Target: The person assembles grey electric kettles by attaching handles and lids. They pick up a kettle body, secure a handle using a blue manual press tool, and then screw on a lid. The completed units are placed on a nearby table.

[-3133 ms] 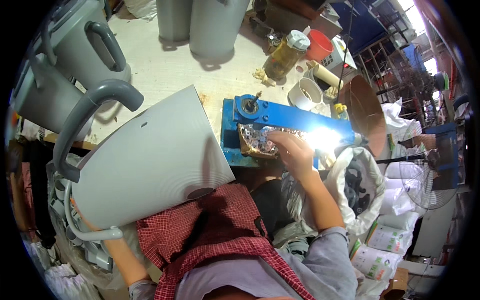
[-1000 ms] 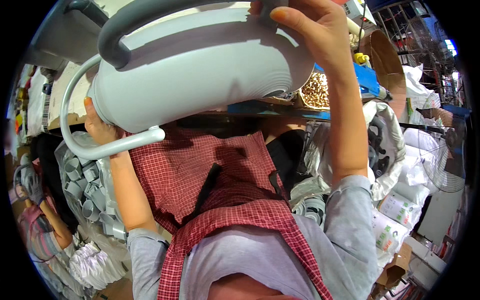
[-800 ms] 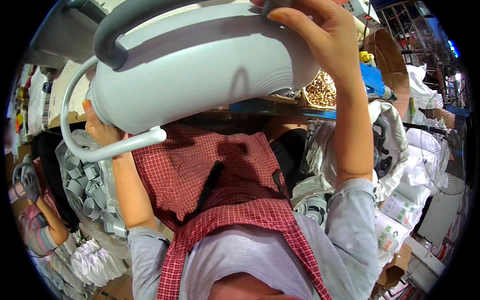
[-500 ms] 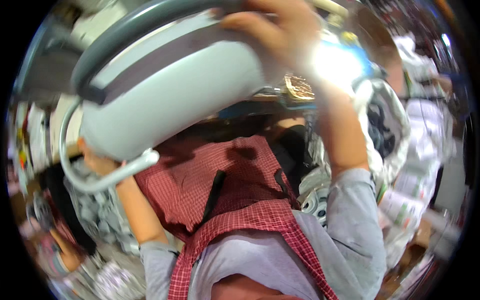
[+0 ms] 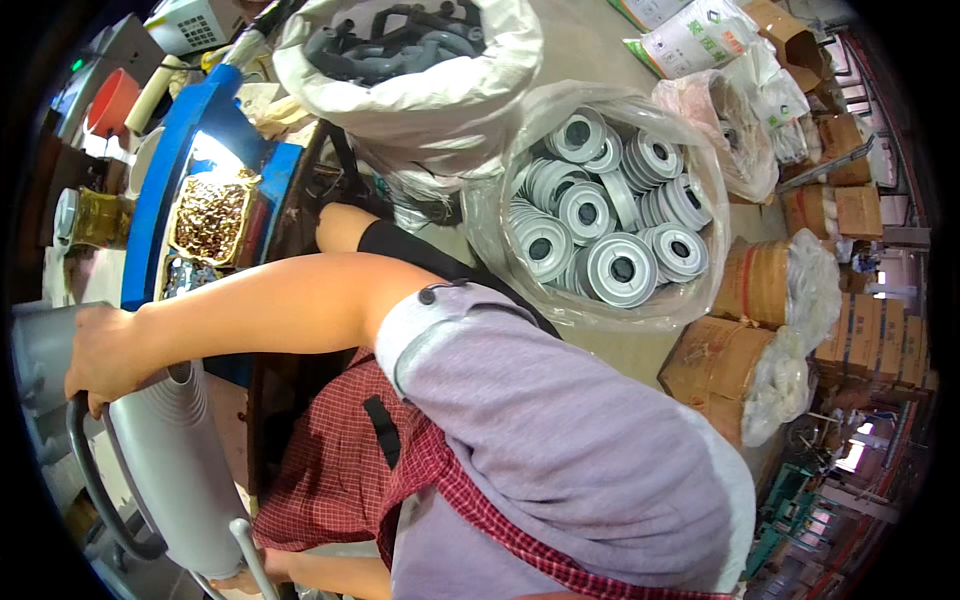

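Note:
A light grey plastic cylinder [image 5: 175, 480] with a ringed upper end stands tilted at the lower left. Along its left side curves a dark grey handle [image 5: 92, 490], and a pale bent bar [image 5: 250, 550] rises by its base. My right hand [image 5: 105, 345] is closed at the cylinder's upper end, where the dark handle begins; its fingertips are partly hidden. Down at the base, my left hand [image 5: 240, 580] grips the cylinder from below, mostly covered by the body and the bar. Beyond my right hand are more grey plastic bodies [image 5: 40, 345].
A blue fixture [image 5: 165, 190] with a lit tray of small golden parts [image 5: 213, 215] stands ahead. A white sack [image 5: 430, 115] holds dark grey curved pieces. Beside it sits a clear bag [image 5: 510, 275] of grey ringed discs. Cardboard boxes [image 5: 705, 370] line the right.
The cylinder has gone from in front of my chest to the lower left, and from lying slantwise to more upright. Both hands have moved with it. The view has swung to the right.

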Demonstrator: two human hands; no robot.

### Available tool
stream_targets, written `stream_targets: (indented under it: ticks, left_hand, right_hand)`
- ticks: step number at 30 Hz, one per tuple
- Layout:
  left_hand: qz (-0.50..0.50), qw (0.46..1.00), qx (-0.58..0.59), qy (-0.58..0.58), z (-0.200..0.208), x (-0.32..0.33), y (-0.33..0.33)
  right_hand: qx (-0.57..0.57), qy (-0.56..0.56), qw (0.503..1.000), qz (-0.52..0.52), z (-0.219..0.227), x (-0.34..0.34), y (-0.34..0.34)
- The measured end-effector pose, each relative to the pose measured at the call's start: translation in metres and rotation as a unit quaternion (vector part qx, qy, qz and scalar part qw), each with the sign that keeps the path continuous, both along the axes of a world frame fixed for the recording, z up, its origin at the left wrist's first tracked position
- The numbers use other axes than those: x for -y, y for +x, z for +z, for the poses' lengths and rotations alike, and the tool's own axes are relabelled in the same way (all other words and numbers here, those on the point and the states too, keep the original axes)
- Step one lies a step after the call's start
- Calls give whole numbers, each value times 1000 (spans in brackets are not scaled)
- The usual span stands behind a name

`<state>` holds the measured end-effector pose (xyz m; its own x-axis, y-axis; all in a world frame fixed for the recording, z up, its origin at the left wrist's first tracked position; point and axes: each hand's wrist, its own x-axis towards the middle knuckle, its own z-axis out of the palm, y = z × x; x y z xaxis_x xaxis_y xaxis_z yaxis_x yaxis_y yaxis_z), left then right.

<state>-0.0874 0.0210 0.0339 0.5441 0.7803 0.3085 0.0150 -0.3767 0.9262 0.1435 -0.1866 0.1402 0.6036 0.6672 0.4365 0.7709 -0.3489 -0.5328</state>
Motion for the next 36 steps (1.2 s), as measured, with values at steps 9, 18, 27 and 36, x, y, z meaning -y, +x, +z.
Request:
stream_targets:
  ticks: [9, 18, 27, 36]
  left_hand:
    - [28, 999, -25, 12, 50, 12, -88]
    - [74, 996, -59, 3, 94, 43, -159]
    - [29, 994, -51, -89, 89, 70, -163]
    - [-68, 946, 7, -316, 33, 105, -97]
  right_hand:
    - [26, 244, 943, -223, -139, 288, -176]
    - [-222, -450, 761, -411, -341, 492, -419]
    - [-302, -310, 783, -446, -252, 560, -327]
    - [-73, 195, 949, -235, -49, 339, -219]
